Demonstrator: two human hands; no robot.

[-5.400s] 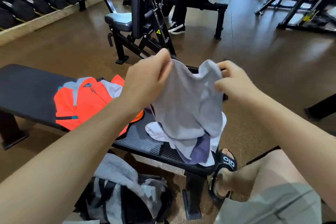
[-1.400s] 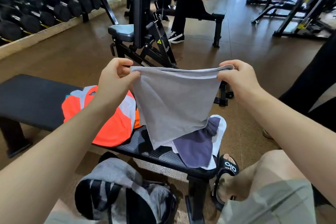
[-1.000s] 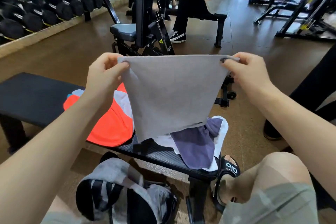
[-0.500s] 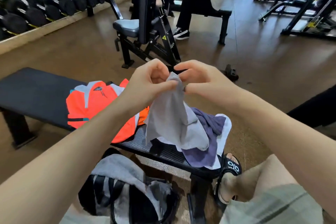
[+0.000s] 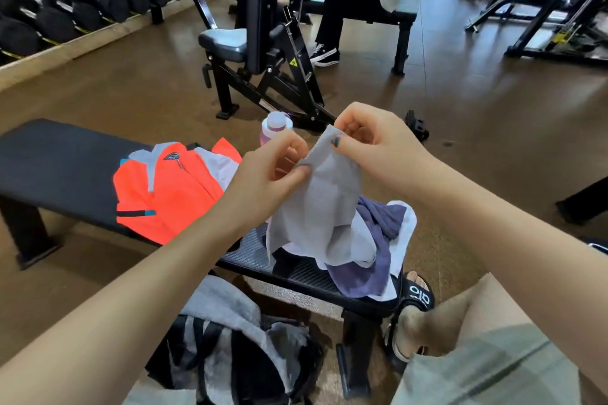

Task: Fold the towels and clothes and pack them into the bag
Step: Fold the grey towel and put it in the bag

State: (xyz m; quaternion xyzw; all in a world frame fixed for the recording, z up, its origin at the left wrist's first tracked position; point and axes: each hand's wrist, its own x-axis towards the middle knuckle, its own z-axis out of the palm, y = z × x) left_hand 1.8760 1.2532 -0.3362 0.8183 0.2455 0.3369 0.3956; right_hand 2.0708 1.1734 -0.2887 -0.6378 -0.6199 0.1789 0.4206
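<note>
A light grey towel (image 5: 320, 207) hangs folded in half above the black bench (image 5: 59, 168). My left hand (image 5: 266, 174) pinches its upper left edge, and my right hand (image 5: 375, 141) pinches the top corners close beside it. Under the towel, at the bench's right end, lie a purple cloth (image 5: 368, 260) and a white cloth (image 5: 403, 240). An orange and grey jersey (image 5: 167, 187) lies flat on the bench to the left. On the floor below stands an open black and grey bag (image 5: 237, 348) with grey fabric in it.
A pink bottle (image 5: 274, 126) stands behind my left hand. A black gym machine (image 5: 263, 52) stands beyond the bench, and a person sits on another bench (image 5: 399, 18) farther back. A dumbbell rack (image 5: 65, 10) lines the left wall. My sandalled foot (image 5: 411, 316) rests by the bench leg.
The towel was held spread wide between both hands; the hands came together, folding it in half. Since half a second ago the hands have barely shifted.
</note>
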